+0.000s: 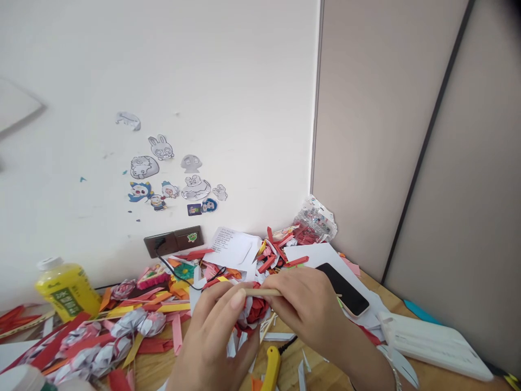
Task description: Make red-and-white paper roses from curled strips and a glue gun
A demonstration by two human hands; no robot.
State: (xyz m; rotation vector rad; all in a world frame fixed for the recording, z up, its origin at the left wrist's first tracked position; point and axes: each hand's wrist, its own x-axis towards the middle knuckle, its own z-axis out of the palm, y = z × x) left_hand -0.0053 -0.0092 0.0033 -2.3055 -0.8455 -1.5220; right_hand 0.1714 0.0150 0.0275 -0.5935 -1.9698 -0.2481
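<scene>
The desk (325,377) spread beneath your work, strewn with paper strips (154,346). Taking the crumpled flower between your hands as the clock's centre, the yellow bottle (69,290) stood well apart at nine o'clock. Your left hand (211,331) came in from eight o'clock, your right hand (311,298) from three, and the phone (345,288) lay beyond the right one, toward two. The yellow handle (272,366) sat nearer you, close to six.

The red-and-white paper flower (257,312) was in the cup of your left hand, the nearer of the two, which curled partly closed around its lower left side. Your right fingers were bent down and nearly closed over the pale stick (262,292), while your left thumb and forefinger met its other visible end. So you had the stick in both hands and the flower in the left alone.

The stick's long axis ran almost level, nine to three, across the flower's upper part on your side of it, rather than pointing into it. Your knuckles hid much of that, so whether the stick touched the paper, you couldn't fairly tell.
</scene>
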